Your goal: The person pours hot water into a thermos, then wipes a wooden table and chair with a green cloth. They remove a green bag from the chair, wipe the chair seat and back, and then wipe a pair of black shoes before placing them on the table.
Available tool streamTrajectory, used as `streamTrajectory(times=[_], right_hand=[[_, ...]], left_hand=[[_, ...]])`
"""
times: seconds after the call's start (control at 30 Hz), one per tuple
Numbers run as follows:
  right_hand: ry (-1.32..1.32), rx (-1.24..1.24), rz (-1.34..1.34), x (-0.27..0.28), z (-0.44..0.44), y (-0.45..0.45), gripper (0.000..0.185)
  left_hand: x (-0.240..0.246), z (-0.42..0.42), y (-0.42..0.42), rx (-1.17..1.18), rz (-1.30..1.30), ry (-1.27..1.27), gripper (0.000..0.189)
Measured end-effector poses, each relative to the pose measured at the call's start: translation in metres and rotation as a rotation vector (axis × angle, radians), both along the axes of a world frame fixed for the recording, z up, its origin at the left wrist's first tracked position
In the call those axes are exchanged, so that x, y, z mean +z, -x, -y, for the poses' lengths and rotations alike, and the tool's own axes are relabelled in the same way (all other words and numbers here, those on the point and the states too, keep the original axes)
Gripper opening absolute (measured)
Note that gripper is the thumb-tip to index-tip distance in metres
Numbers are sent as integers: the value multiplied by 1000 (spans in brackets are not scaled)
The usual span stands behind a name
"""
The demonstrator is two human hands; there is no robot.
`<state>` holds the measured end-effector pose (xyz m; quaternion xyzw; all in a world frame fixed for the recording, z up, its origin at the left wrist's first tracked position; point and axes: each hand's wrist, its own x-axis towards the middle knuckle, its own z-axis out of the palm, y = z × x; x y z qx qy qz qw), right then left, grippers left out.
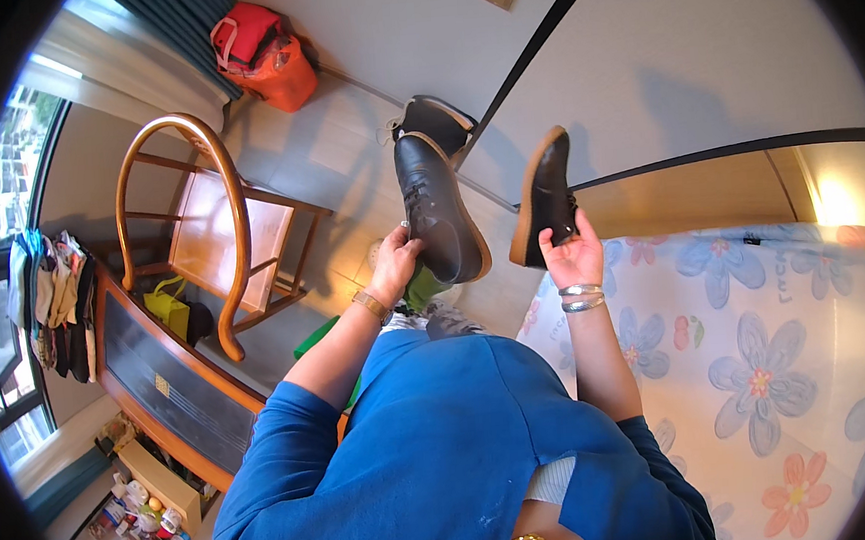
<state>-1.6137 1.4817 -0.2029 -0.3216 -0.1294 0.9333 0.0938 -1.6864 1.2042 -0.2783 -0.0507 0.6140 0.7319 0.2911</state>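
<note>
My left hand (394, 257) grips a black leather lace-up shoe (431, 202) by its side near the laces. The toe of that shoe points away from me, and its tan sole shows along the right edge. In my right hand (575, 249) is a second black lace-up shoe (547, 187), turned on its side with the tan sole facing left. My fingers close on it near the heel end. Both shoes are held up in front of me, apart from each other. Beyond the left shoe, a black bag (433, 119) with a light cord stands on the floor, partly hidden.
At right lies a bed with a flower-print cover (743, 301). A wooden chair (234, 224) stands left, beside a dark-topped wooden desk (176, 371). An orange bag (276, 78) rests by the wall. Socks (54, 296) hang near the window. A yellow bag (168, 311) is under the chair.
</note>
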Motion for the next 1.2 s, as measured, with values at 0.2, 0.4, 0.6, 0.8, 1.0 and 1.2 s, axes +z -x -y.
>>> streamTrajectory(times=[0.2, 0.4, 0.6, 0.8, 1.0, 1.2], right_hand=[[1, 117, -117, 11, 23, 4, 21], [-124, 284, -107, 21, 38, 2, 22], [-357, 461, -149, 22, 54, -2, 35], [-662, 442, -78, 29, 65, 0, 51], [-546, 397, -66, 37, 44, 4, 57], [-658, 366, -17, 43, 44, 1, 60]], left_hand=[[-12, -6, -2, -81, -30, 89, 23], [-2, -9, -3, -182, -206, 251, 25], [7, -13, -3, -151, -365, 270, 28], [-2, -14, 1, -149, -283, 177, 29], [19, -10, 16, -243, -154, 262, 30], [41, -27, 21, -375, -188, 345, 36]])
